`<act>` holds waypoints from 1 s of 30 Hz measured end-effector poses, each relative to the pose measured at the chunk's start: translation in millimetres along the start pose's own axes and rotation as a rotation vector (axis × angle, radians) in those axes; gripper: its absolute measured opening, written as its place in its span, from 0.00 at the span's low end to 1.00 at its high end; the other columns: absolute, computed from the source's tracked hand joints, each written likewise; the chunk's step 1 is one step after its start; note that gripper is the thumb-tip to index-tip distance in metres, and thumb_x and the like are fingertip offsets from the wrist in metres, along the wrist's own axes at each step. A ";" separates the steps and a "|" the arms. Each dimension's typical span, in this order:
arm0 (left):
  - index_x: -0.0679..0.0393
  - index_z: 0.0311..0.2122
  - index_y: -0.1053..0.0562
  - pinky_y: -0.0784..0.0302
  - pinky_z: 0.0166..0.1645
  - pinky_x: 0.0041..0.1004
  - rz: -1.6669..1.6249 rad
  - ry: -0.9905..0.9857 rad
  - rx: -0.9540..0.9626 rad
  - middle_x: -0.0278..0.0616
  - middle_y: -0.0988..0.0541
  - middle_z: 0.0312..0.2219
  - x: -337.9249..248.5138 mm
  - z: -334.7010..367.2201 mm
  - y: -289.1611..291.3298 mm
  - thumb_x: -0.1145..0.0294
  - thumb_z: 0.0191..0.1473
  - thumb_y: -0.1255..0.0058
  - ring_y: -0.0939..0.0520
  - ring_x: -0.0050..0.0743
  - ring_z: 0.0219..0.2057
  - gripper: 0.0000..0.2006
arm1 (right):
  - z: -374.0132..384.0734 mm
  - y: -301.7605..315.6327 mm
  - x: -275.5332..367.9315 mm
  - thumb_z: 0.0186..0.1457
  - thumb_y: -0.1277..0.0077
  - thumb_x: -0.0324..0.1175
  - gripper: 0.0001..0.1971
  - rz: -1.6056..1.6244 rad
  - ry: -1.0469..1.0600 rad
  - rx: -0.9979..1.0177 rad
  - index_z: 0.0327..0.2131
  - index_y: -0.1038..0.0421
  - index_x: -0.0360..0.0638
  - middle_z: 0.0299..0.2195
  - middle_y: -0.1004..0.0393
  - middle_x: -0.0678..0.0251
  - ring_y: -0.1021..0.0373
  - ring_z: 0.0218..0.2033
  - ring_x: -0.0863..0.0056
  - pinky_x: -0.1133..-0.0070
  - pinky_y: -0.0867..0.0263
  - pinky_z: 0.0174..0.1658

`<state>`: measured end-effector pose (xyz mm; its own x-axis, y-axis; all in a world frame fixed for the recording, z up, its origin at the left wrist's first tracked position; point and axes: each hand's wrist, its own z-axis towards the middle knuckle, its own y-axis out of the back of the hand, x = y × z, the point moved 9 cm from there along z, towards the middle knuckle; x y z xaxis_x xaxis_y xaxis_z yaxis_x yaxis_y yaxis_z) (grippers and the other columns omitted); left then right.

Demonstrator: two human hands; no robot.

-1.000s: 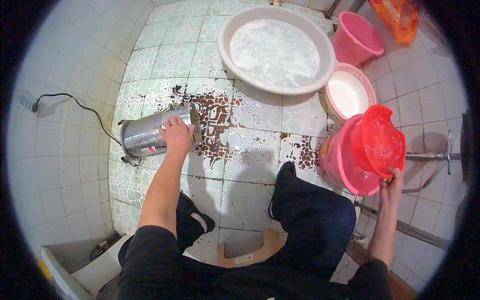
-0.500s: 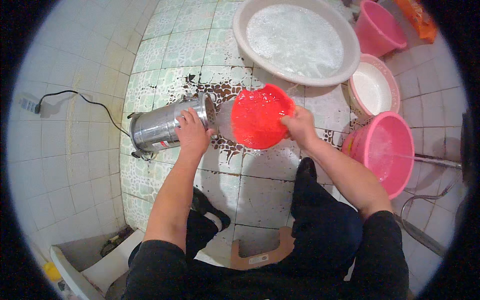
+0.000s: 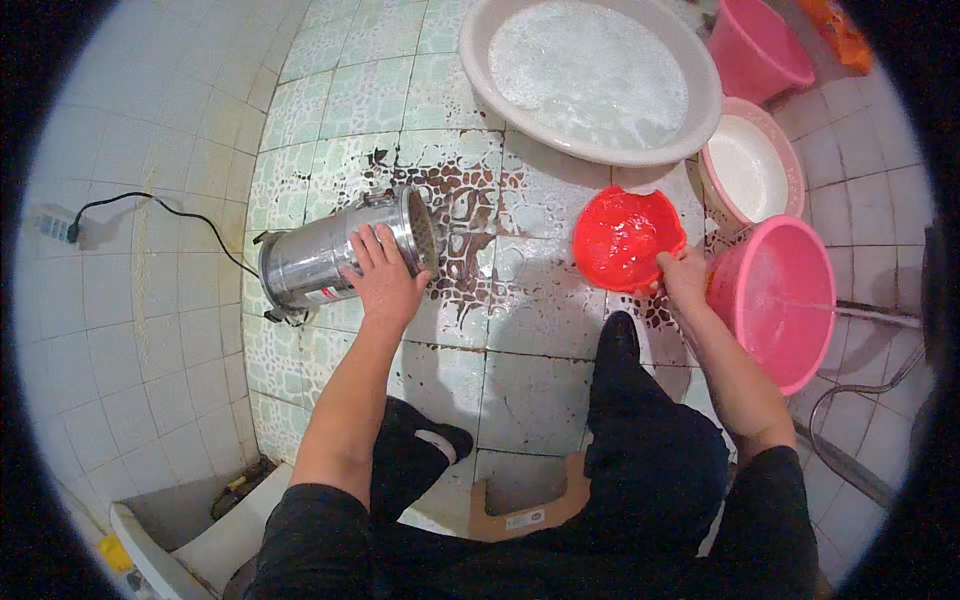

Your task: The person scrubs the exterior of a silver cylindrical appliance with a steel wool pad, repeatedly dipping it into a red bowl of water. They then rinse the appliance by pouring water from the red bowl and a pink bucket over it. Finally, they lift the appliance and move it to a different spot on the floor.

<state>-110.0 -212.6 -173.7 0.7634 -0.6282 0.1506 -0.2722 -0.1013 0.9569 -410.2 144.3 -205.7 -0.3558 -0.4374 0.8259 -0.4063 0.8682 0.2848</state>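
Apparently curled closed, the right hand grips a red basin.

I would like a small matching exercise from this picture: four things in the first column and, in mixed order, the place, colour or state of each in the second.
Things:
1. cylinder
2. bowl
3. basin
4. cord

Descriptions:
a. black, running from the left-side wall
b. bright red, held in the right hand
c. metallic, lying on its side under the left hand
d. pale, wide and round, with whitish water inside

Right pairs: 1-c, 2-b, 3-d, 4-a
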 end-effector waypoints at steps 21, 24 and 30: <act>0.56 0.61 0.43 0.52 0.59 0.63 -0.065 -0.131 -0.027 0.49 0.40 0.60 28.3 -14.2 15.4 0.47 0.51 0.49 0.44 0.52 0.63 0.37 | -62.0 -94.2 127.9 0.46 0.49 0.32 0.08 -0.739 0.741 0.034 0.27 0.34 0.38 0.24 0.28 0.47 0.29 0.28 0.48 0.57 0.33 0.33; 0.58 0.57 0.36 0.50 0.60 0.60 -0.152 -0.215 -0.031 0.50 0.38 0.59 26.8 -51.7 18.8 0.52 0.51 0.47 0.42 0.53 0.62 0.31 | -81.6 -23.6 157.2 0.46 0.49 0.32 0.09 -0.593 0.775 -0.093 0.25 0.35 0.36 0.24 0.28 0.50 0.29 0.27 0.49 0.58 0.34 0.32; 0.60 0.48 0.28 0.46 0.59 0.55 -0.217 -0.342 0.040 0.55 0.36 0.56 29.0 -126.8 37.2 0.56 0.48 0.43 0.40 0.55 0.60 0.25 | -141.0 149.9 191.5 0.40 0.48 0.26 0.09 -0.708 1.066 -0.563 0.21 0.40 0.39 0.17 0.36 0.55 0.34 0.20 0.54 0.65 0.38 0.22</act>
<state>-23.6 -136.7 -102.3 0.5685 -0.8086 -0.1516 -0.1542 -0.2857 0.9458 -420.5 223.7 63.8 0.6872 -0.6511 0.3222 0.2501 0.6284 0.7366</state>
